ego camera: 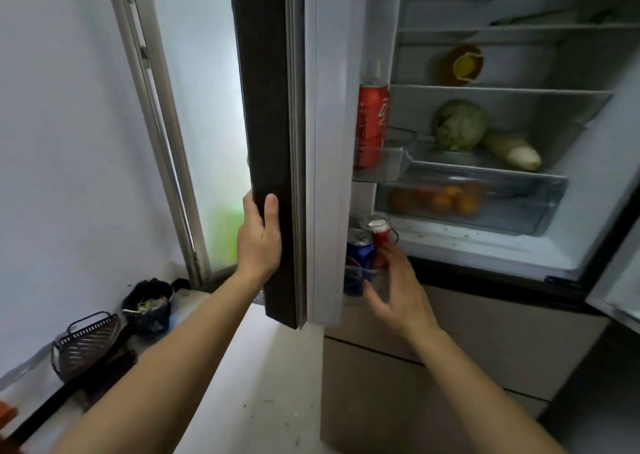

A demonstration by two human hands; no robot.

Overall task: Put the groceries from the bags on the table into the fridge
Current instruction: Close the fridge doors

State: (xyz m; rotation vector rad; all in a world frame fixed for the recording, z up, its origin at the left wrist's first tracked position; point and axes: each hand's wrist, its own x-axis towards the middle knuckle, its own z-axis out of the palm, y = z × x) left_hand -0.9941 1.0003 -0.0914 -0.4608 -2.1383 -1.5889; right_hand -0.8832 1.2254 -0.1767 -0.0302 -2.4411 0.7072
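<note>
- Fridge (485, 245) stood open; its left door (273, 142) swung out toward the camera, dark outer edge facing us.
- Left hand (259, 242) gripped that door edge low down, thumb on the front face, the other fingers wrapped behind and out of sight.
- Right hand (398, 291) was at the door's bottom bin (360, 280), fingers spread apart around the red can (381, 242); couldn't tell whether they actually touched it, blur too heavy.
- Clear crisper drawer (502, 211) at the base of the compartment held oranges (440, 199).
- Cabbage (460, 124) sat on the shelf above the drawer, a white radish (516, 150) just beside it on the right.
- Tall red cola bottle (372, 124) stood upright in the door's middle bin.
- Yellow bowl (464, 65) was on the shelf above the cabbage, tilted on its side.
- Red can stood upright in the bottom bin, touching a blue can (358, 256) on its left.
- On the floor at left: a black pot (149, 304) with green scraps, and a dark wire basket (86, 342) near it.
</note>
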